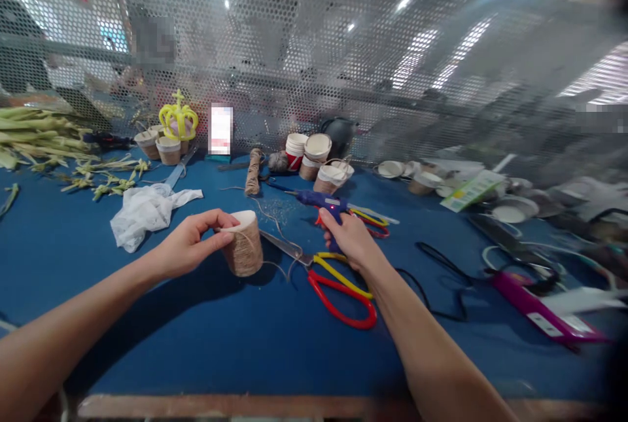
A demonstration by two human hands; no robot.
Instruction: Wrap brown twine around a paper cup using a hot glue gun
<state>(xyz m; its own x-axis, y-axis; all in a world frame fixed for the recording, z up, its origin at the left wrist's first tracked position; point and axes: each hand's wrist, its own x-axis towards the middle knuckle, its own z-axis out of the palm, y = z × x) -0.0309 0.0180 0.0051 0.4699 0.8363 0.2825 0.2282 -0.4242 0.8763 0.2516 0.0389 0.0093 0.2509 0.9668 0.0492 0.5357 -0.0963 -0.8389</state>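
Note:
Pinched at its rim, a small paper cup [244, 252] wrapped in brown twine hangs tilted from my left hand [203, 239]. A loose twine end trails from the cup to the right. My right hand [346, 235] is closed round the handle of a blue hot glue gun [321, 201], whose nozzle points left and whose small red light is lit. Beneath and between the hands lie large scissors [343, 288] with one red and one yellow handle, blades toward the cup. Another pair of scissors [375, 222] lies partly hidden behind my right hand.
A twine bundle [253, 172], several paper cups [333, 173] and a lit phone [220, 131] stand or lie toward the perforated metal screen [275, 49]. White cloth [147, 209] and green plant strips [39, 131] are left. A magenta power strip [544, 311] with cables lies right.

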